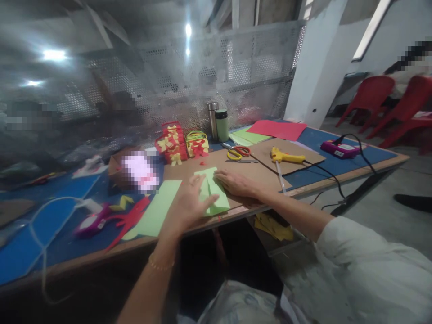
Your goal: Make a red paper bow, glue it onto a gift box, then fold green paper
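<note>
A folded piece of light green paper (219, 201) lies at the table's front edge, with a crease running down its middle. My left hand (191, 198) rests on the paper's left side, its thumb stretched across toward the middle. On the upper right part of the same paper lies my right hand (236, 183), palm down with the fingers extended. Both hands press on the paper and neither grips it. Left of my left hand is another light green sheet (157, 209). Beneath the folded piece is a brown board (259, 173).
Beyond my hands stand red paper boxes (175, 141), a yellow-green box (197, 144), a flask (213, 121) and a green tumbler (222, 126). Scissors (239, 153) and a yellow glue gun (286, 156) with a black cord lie rightward. Red paper strips (133, 216) lie left.
</note>
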Tool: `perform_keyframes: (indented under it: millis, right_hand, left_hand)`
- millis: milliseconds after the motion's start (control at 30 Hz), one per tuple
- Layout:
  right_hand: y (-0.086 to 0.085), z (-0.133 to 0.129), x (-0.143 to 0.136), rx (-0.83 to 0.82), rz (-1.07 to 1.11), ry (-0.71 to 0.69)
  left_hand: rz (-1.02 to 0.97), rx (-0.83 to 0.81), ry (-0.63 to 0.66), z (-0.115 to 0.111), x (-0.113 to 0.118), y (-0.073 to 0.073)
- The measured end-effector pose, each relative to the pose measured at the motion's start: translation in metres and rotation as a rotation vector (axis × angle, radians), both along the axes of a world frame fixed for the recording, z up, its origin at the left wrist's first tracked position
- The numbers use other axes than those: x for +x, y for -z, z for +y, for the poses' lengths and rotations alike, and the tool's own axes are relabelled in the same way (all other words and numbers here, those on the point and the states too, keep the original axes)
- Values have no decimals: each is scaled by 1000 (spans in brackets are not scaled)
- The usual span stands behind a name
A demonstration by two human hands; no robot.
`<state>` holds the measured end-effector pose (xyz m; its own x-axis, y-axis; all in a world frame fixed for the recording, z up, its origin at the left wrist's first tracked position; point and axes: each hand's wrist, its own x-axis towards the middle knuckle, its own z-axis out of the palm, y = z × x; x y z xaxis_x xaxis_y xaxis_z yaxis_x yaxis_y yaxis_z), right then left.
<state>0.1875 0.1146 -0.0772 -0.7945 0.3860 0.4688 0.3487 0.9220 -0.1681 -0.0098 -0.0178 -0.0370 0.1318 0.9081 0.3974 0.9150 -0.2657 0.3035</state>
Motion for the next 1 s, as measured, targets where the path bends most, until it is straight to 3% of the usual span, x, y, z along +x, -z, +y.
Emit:
perform_keyframes:
  millis: [167,333,433,533,633,767,867,1000]
  right_hand:
    - [-9,-1,16,22,56,5]
    - [-29,-30,52,35,121,-40]
    - [-32,-65,81,-20,215,-31]
    - [-26,-99,106,-144,281,2]
    - [-18,-120,121,-178,333,18]
    - [-13,-129,123,-199,371,15]
    - [-14,-128,116,-177,368,30]
    - [-13,-120,100,-87,317,33]
  left_hand:
    - [225,-67,-37,-41,5,4]
    - [264,-59,-76,-39,-3,6]
    - [129,-19,-95,-34,-20,9]
    - [-138,23,-32,-33,-42,8]
    - [-365,0,-38,-33,-59,-2]
    - [-544,-133,-8,-24,-70,-23]
    - [-516,-193,41,-6,-75,-40]
    - [-344,-404,217,35,-76,-58]
